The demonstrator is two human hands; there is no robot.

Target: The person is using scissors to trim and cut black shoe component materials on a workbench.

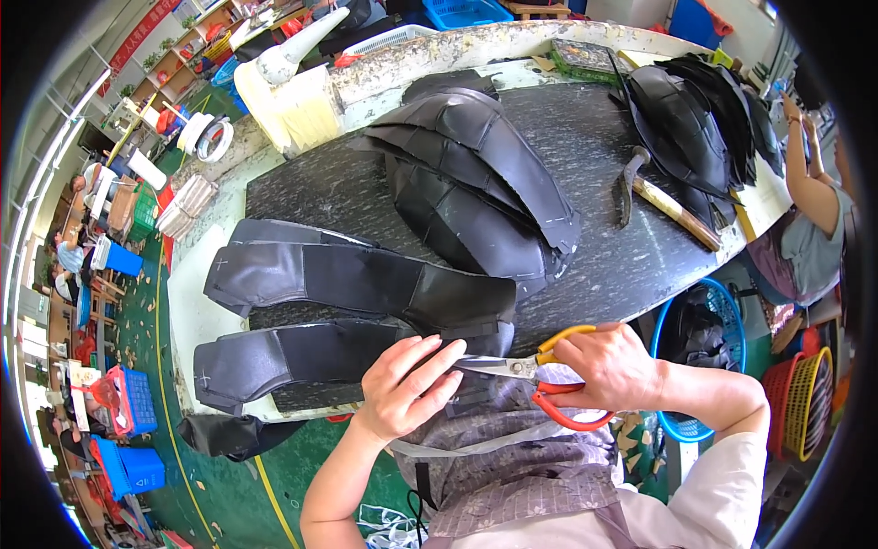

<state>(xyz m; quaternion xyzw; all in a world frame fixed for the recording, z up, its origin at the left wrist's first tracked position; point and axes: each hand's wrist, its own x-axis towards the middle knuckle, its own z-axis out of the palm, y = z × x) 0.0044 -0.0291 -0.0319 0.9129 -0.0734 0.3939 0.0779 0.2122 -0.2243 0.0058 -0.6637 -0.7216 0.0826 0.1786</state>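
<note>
My right hand point(611, 366) grips a pair of scissors point(519, 367) with one yellow and one red handle loop. Their blades point left, at the near edge of a curved black leather piece point(361, 279). My left hand point(410, 389) is closed on the leather's near edge, its fingertips close to the blade tips. What lies under those fingers is partly hidden. A second black leather strip point(283, 357) runs left from my left hand. Farther back, several black leather pieces lie stacked in a domed pile point(466, 174) on the dark speckled tabletop point(585, 128).
A wooden-handled hammer point(672, 206) lies at the right beside another black leather stack point(681, 119). A blue basket point(700, 357) of dark pieces stands below the table's right edge. A yellow-wrapped bundle point(293, 105) sits at the far left rim. Another person point(814, 220) is at the right.
</note>
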